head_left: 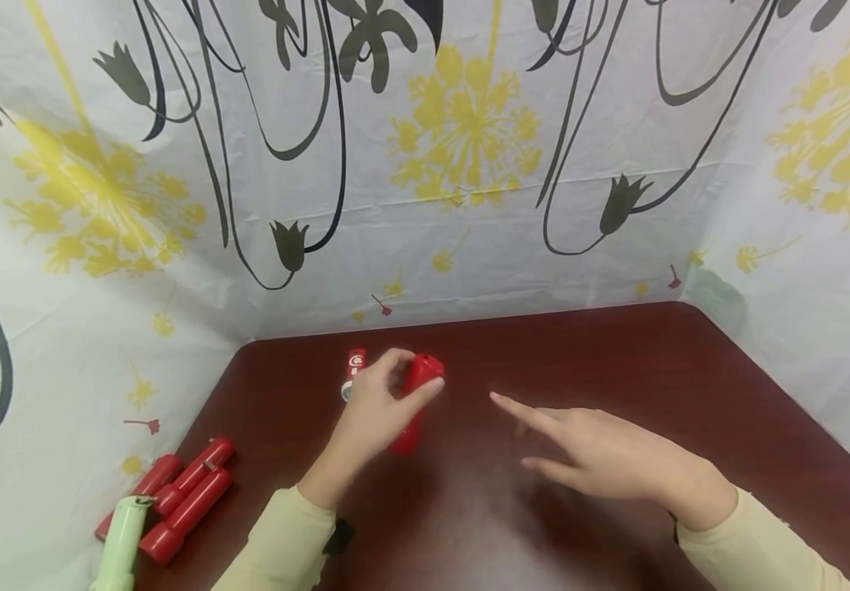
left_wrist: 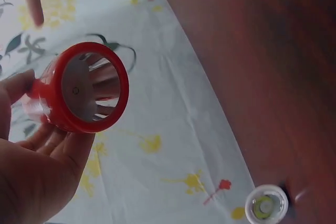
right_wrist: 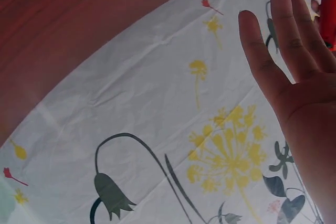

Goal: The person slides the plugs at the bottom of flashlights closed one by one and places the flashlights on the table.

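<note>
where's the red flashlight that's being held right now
In the head view, the red flashlight is near the centre, in the left hand, right of the small red-and-white cylinder.

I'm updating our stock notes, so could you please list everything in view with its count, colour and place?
Held torch: 1, red, gripped by the left hand
Red torches: 3, red, grouped at the table's left side
Green torch: 1, pale green, beside the red ones, cut off by the frame
Small cylinder: 1, red and white, on the table beyond the left wrist
Table: 1, dark reddish brown, below the hands
Cloth: count unclear, white with printed flowers, around the table
Left hand: 1, bare, around the held torch
Right hand: 1, bare, above the table, fingers extended
Sleeves: 2, pale yellow, on both arms
</note>
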Motion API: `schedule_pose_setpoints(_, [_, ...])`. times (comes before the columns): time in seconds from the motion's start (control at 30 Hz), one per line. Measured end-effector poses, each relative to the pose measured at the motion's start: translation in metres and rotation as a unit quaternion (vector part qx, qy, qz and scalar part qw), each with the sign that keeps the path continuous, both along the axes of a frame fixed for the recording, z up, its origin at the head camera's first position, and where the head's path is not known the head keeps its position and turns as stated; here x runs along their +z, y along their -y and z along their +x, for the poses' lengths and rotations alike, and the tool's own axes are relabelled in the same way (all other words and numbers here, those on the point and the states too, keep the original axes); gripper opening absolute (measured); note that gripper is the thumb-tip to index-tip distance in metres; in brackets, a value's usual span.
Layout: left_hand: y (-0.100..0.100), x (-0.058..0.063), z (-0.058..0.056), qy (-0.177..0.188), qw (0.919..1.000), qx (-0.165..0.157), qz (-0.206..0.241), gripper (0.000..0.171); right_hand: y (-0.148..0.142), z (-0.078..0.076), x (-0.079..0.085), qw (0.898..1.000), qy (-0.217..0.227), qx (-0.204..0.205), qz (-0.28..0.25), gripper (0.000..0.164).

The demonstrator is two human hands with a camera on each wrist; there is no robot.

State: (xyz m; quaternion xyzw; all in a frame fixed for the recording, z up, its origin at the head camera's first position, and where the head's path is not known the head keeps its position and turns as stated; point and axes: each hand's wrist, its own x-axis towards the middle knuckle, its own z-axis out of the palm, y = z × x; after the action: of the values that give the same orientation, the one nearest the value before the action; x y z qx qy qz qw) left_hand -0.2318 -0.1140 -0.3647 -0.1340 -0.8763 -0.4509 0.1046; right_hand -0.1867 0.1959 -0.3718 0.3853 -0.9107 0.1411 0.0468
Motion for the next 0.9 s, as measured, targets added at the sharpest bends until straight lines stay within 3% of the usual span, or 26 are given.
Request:
schedule_pose_setpoints(0.13, [0.006, 0.002, -0.040, 0.018, 0.9982, 0.056, -0.007, 0.053, -0.004, -0.002, -0.003, 1.000, 0.028, -0.012, 0.006, 0.082])
schedule_pose_setpoints(0.27, [0.015, 0.001, -0.082, 0.032, 0.9932, 0.104, -0.041, 0.058, -0.007, -0.002, -0.005, 0.999, 0.046, -0.018, 0.011, 0.080])
schedule_pose_setpoints(0.5, [0.018, -0.023, -0.138, 0.058, 0.9744, 0.161, -0.146, 0.047, -0.016, -0.006, -0.008, 0.998, 0.037, -0.032, 0.032, 0.068])
schedule_pose_setpoints(0.67, [0.013, -0.044, -0.158, 0.070, 0.9583, 0.176, -0.214, 0.040, -0.019, -0.006, -0.011, 0.998, 0.027, -0.029, 0.040, 0.060])
schedule_pose_setpoints(0.9, [0.008, -0.056, -0.164, 0.094, 0.9485, 0.161, -0.256, 0.034, -0.020, -0.005, -0.017, 0.998, 0.031, -0.038, 0.046, 0.060])
